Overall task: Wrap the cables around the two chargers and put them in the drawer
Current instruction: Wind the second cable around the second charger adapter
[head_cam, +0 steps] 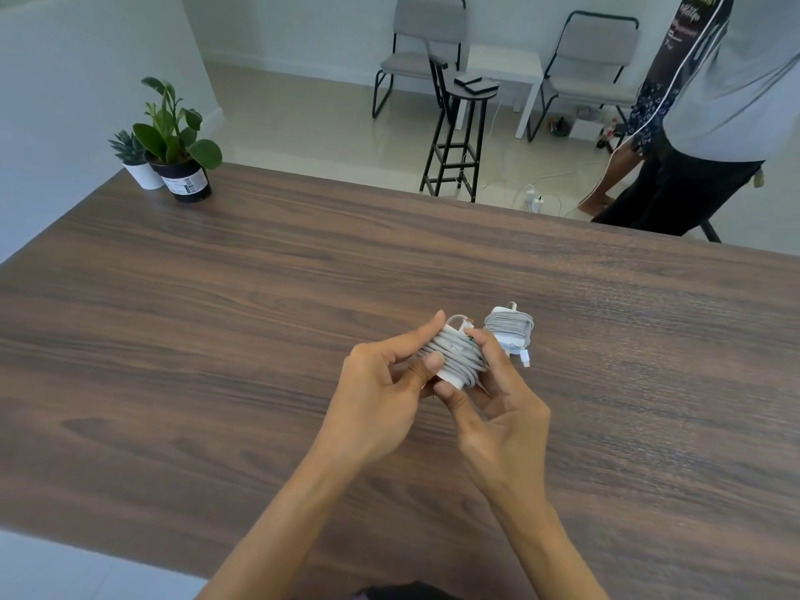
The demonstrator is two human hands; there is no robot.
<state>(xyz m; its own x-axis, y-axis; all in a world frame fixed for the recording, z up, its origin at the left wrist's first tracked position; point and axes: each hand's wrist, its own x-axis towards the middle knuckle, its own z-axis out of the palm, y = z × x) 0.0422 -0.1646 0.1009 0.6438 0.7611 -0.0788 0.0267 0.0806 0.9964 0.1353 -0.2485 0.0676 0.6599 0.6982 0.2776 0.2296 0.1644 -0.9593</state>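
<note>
Head view. Both hands work above a dark wood-grain table. The left hand grips the held charger, a white block wound with grey cable: its forefinger lies along the far side and its thumb presses the coils on the near side. The right hand pinches the same block from the other side, thumb at the lower corner, fingers curled round the right face. The second charger rests on the table just beside the hands, already wound, its white connector tip lying free at its near edge. No drawer is in view. Two potted plants stand at the far left corner; a second person stands beyond the table's far right edge.

Judgement: winding of the held charger appears nearly complete. To finish well, the left thumb should keep the turns pinned while the right hand tucks the loose end under a coil, so nothing unwinds on the way to the drawer.
</note>
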